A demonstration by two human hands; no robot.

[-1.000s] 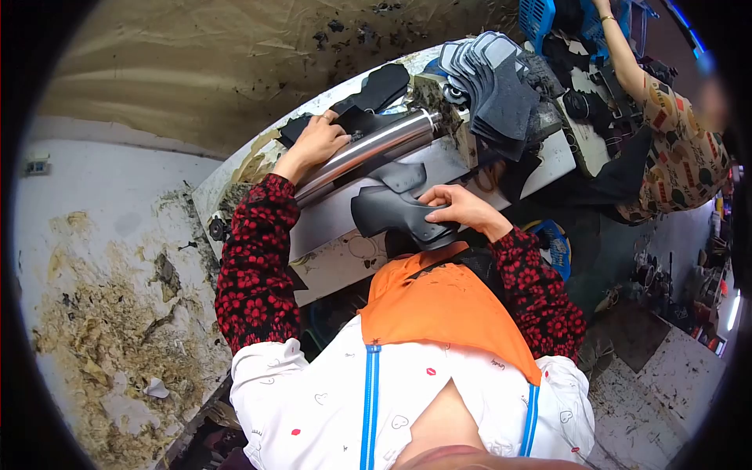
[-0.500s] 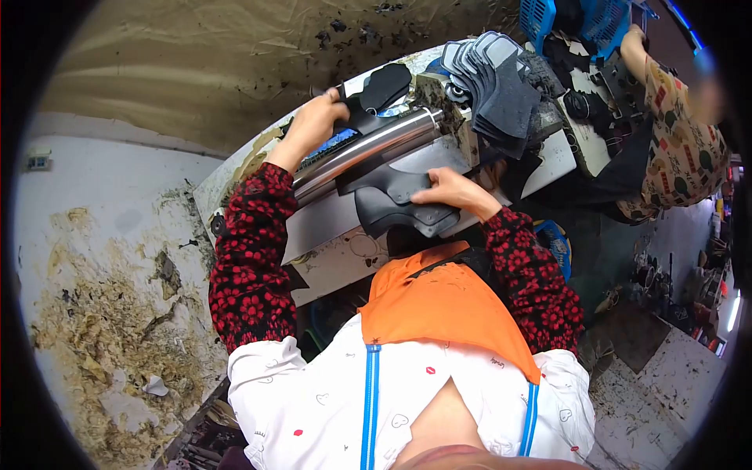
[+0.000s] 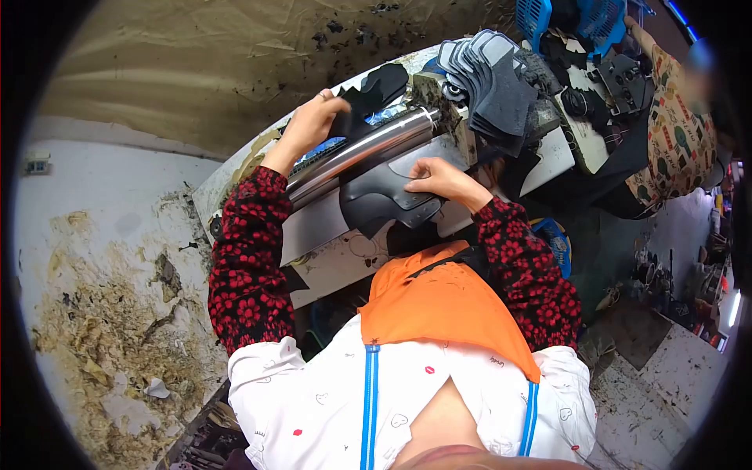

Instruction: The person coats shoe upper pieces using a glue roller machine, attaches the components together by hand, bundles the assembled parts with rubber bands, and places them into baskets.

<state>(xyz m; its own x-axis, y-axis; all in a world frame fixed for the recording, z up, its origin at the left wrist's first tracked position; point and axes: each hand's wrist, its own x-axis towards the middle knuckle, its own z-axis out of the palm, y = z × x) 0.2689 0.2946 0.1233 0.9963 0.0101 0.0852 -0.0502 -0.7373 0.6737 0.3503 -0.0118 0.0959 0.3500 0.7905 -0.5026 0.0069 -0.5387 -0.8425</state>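
Note:
My right hand is closed, thumb and fingers pinching the edge of a black, shaped leather-like piece, which looks like a shoe upper part. This piece lies against the near side of a shiny metal roller and hangs over the white machine edge. Beyond the roller, my left hand has its fingers drawn together at a dark flat piece. Motion smears the fingertips there. A bluish strip shows just behind the roller.
A fanned stack of grey-black cut pieces sits right of the roller. More black pieces lie behind it. At the right, a co-worker in a patterned top reaches up near blue baskets. A brown cloth hangs behind the table.
My right hand and the black piece have shifted slightly left and up, closer to the roller. My left hand has moved slightly left, still by a dark piece.

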